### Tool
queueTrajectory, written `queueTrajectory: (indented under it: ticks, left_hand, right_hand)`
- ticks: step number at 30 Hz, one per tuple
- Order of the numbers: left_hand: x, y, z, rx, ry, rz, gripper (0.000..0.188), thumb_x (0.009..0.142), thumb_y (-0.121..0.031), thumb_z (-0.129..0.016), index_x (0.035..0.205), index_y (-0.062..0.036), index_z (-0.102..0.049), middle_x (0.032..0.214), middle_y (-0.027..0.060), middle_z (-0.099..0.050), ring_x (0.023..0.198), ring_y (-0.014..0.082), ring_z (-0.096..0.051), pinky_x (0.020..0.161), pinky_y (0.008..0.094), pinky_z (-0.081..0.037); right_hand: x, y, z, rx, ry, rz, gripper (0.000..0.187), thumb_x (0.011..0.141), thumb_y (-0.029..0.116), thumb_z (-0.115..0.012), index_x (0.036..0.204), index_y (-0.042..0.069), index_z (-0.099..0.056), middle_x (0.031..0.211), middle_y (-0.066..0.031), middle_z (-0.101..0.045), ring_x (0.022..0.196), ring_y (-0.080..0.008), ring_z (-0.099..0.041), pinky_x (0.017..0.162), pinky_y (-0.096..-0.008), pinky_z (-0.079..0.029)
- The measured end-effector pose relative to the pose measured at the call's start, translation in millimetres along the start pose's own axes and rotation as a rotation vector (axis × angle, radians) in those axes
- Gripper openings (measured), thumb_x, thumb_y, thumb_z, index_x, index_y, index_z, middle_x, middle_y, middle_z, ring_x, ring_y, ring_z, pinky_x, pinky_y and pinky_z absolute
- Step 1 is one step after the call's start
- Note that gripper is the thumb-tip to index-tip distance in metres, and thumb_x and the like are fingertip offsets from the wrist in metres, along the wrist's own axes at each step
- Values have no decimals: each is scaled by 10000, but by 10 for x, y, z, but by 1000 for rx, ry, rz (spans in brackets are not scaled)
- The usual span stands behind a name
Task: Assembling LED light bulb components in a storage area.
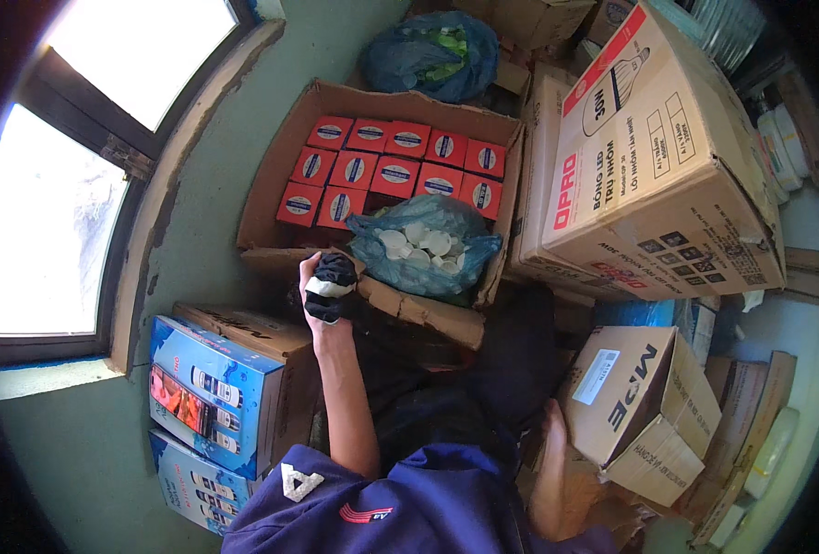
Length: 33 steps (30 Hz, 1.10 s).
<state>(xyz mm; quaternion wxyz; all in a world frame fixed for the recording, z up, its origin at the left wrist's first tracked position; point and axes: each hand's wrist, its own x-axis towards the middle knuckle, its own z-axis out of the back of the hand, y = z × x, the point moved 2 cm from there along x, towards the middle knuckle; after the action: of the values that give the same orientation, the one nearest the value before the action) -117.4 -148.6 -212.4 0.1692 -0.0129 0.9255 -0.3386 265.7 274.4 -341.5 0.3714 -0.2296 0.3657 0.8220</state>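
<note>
Room: green wall (322,46) and window (59,231) left, large carton (649,175) right.
Left hand (313,297): clasps my black-and-white cloth bundle (334,275) by the open carton (266,189); a firm, even grip should stop unrolling.
Right hand (554,429): low beside the brown box (603,397), finger pose I cannot tell.
Elbow room: tight; torn flap (428,316) juts close.

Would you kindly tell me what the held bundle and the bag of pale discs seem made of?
The black-and-white bundle in the left hand looks like soft, matte cloth, given its folds, fibre unclear. The bag seems thin, slightly shiny plastic: blue, crinkled and translucent.
</note>
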Motion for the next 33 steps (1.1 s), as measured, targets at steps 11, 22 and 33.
queueTrajectory:
  ticks: [11, 22, 33]
  left_hand:
    - [-31, 23, -127, -261, 122, 181, 234, 920, -223, -503, 732, -90, -547, 626, 21, -553, 541, 153, -558, 533, 277, -461]
    - [-56, -136, -153, -222, 32, 145, 280, 923, -220, -491, 662, -121, -487, 615, 8, -526, 522, 140, -523, 513, 266, -425]
    - [-174, 240, -512, 69, -266, 51, 111, 893, -138, -578, 832, -102, -492, 681, 13, -522, 523, 153, -538, 524, 288, -467]
  right_hand:
    - [344, -239, -40, -169, -37, 37, 287, 829, 44, -514, 1101, -27, -574, 1072, -166, -611, 939, -231, -554, 769, -383, -438]
    - [356, 186, -2, -60, -120, -40, 287, 889, 48, -501, 1152, -3, -604, 1133, -167, -645, 1060, -253, -590, 911, -376, -455]
    - [190, 1190, 413, -245, -144, -127, 310, 894, 2, -494, 1196, -26, -553, 1200, -260, -592, 1127, -370, -574, 920, -428, -468]
